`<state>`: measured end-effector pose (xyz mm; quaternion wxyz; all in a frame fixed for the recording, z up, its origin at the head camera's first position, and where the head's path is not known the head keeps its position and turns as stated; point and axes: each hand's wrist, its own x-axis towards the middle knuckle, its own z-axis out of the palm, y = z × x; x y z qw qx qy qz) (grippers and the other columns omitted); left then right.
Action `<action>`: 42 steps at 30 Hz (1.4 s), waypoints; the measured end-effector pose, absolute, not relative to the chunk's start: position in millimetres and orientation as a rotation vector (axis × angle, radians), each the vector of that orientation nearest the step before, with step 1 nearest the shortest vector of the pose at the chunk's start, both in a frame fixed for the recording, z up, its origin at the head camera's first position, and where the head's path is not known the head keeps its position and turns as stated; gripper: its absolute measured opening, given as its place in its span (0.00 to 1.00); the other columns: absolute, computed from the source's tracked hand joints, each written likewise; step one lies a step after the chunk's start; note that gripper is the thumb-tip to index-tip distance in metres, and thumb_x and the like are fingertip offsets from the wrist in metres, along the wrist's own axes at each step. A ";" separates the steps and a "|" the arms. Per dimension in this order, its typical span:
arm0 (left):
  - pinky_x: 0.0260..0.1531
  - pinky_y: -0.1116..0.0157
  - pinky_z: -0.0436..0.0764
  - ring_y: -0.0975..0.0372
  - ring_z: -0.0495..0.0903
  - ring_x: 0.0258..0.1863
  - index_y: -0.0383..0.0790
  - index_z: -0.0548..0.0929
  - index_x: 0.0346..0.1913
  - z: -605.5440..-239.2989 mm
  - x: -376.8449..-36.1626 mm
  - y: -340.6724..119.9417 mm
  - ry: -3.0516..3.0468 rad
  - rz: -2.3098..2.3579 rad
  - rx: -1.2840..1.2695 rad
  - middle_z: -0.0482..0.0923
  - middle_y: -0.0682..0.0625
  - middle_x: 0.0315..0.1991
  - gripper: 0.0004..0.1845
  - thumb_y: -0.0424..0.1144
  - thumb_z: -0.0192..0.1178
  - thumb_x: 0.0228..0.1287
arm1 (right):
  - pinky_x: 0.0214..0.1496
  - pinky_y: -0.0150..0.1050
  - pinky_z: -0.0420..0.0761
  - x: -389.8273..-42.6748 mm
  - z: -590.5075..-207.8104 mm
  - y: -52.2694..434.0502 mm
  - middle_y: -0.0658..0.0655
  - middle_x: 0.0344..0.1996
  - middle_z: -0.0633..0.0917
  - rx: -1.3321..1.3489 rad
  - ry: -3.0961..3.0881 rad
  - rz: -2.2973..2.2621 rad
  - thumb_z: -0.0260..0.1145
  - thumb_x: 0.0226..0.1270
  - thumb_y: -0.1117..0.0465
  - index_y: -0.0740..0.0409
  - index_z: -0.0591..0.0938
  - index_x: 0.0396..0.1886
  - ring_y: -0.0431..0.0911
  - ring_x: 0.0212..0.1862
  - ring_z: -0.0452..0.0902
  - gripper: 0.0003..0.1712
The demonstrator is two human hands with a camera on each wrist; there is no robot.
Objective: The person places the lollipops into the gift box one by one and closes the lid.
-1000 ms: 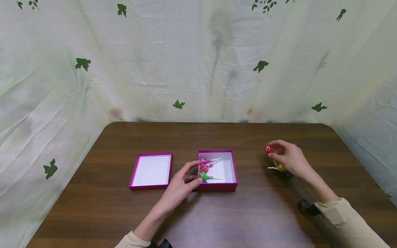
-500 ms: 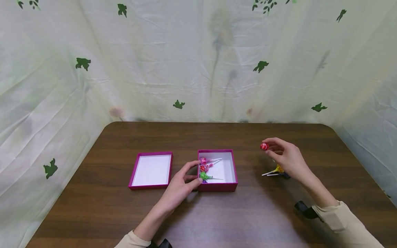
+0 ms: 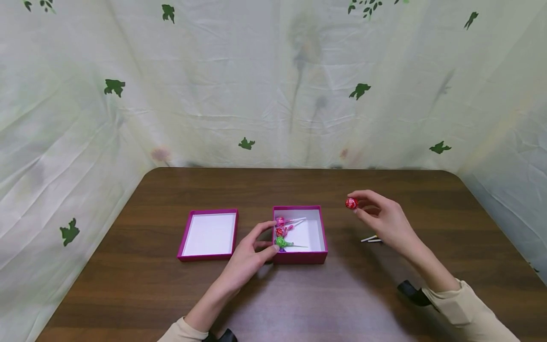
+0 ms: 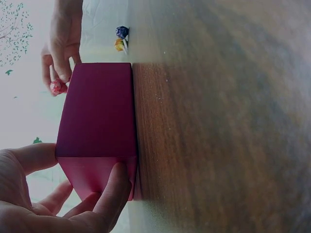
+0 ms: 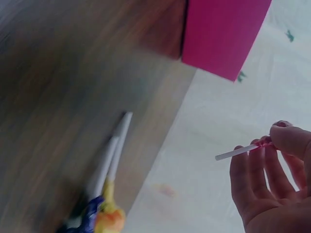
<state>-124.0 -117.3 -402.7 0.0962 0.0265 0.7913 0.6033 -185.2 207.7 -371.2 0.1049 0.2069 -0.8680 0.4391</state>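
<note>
Pinching light red lollipop (image 3: 352, 203) by its head, right hand (image 3: 381, 219); stiff stick better hold. Left hand (image 3: 247, 256) grips box (image 3: 318, 257) corner.

Both bare-handed arms wear beige long sleeves (image 3: 463, 304), with a black strap (image 3: 411, 291) at each wrist.

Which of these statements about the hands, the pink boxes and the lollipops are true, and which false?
1. The right hand pinches a red lollipop above the table. True.
2. The left hand lies flat on the table, away from any box. False: it grips the corner of the box with lollipops.
3. The empty box holds three lollipops. False: only its white bottom shows.
4. Two lollipops lie on the table beside the right hand. True.
</note>
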 end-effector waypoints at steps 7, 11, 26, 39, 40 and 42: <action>0.45 0.50 0.80 0.49 0.77 0.56 0.54 0.71 0.68 -402.8 -123.6 -117.4 2.348 1.786 0.087 0.67 0.47 0.68 0.30 0.39 0.65 0.64 | 0.46 0.31 0.80 -162.2 -334.7 178.0 0.56 0.42 0.86 0.679 -2.526 1.318 0.69 0.60 0.75 0.61 0.80 0.52 0.48 0.45 0.81 0.20; 0.45 0.51 0.80 0.50 0.77 0.56 0.54 0.71 0.68 -401.9 -123.2 -117.7 2.348 1.789 0.090 0.68 0.47 0.68 0.30 0.39 0.65 0.63 | 0.46 0.34 0.81 -160.8 -330.6 170.0 0.55 0.42 0.85 0.730 -2.500 1.374 0.69 0.60 0.75 0.62 0.80 0.51 0.47 0.45 0.81 0.19; 0.47 0.49 0.80 0.49 0.76 0.57 0.55 0.71 0.68 -400.4 -124.2 -117.8 2.354 1.768 0.093 0.67 0.48 0.68 0.29 0.40 0.64 0.64 | 0.47 0.38 0.82 -178.3 -359.1 145.8 0.44 0.44 0.85 0.881 -2.461 1.493 0.72 0.60 0.70 0.47 0.83 0.51 0.39 0.46 0.80 0.21; 0.46 0.49 0.80 0.48 0.77 0.57 0.54 0.71 0.68 -402.5 -124.0 -117.7 2.354 1.779 0.094 0.68 0.47 0.67 0.30 0.40 0.65 0.64 | 0.44 0.41 0.83 -190.0 -378.0 113.9 0.44 0.39 0.84 0.925 -2.571 1.500 0.72 0.60 0.67 0.47 0.82 0.47 0.40 0.39 0.82 0.17; 0.46 0.49 0.80 0.48 0.77 0.57 0.53 0.71 0.68 -402.9 -124.0 -117.7 2.354 1.780 0.094 0.68 0.47 0.68 0.30 0.40 0.65 0.64 | 0.44 0.41 0.83 -191.4 -380.5 112.5 0.44 0.38 0.84 0.924 -2.588 1.484 0.73 0.60 0.67 0.47 0.82 0.46 0.40 0.38 0.82 0.16; 0.45 0.49 0.80 0.48 0.77 0.57 0.53 0.70 0.69 -403.6 -124.2 -117.7 2.350 1.785 0.098 0.67 0.47 0.68 0.30 0.40 0.65 0.64 | 0.44 0.42 0.83 -194.0 -384.9 110.0 0.43 0.35 0.84 0.934 -2.615 1.449 0.73 0.59 0.67 0.48 0.83 0.45 0.39 0.38 0.81 0.16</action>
